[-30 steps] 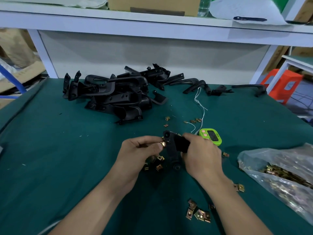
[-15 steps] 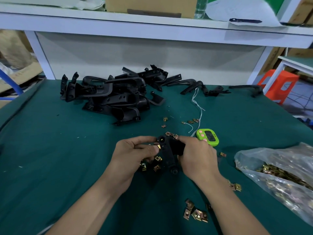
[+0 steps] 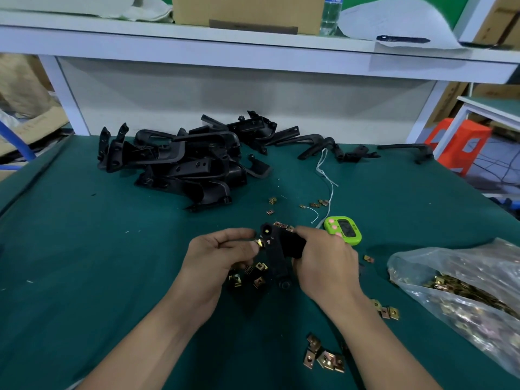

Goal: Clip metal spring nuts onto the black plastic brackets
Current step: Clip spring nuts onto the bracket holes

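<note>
Fingers (image 3: 239,234) around half-hidden spring nut (image 3: 260,243)

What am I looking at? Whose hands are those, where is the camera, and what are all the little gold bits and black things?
There is no machine here, just a person working. The picture comes from a camera worn on their head, so you look down at their two hands as if they were yours.

The right hand grips a black plastic bracket. The left hand pinches a small gold metal clip against the bracket, probably to push it on.

The hands work over a table with a green cover. Further back lies a pile of brackets. Some loose clips lie scattered near the hands, and a clear bag on the right holds many more. The little green thing beside the right hand is a timer.
</note>
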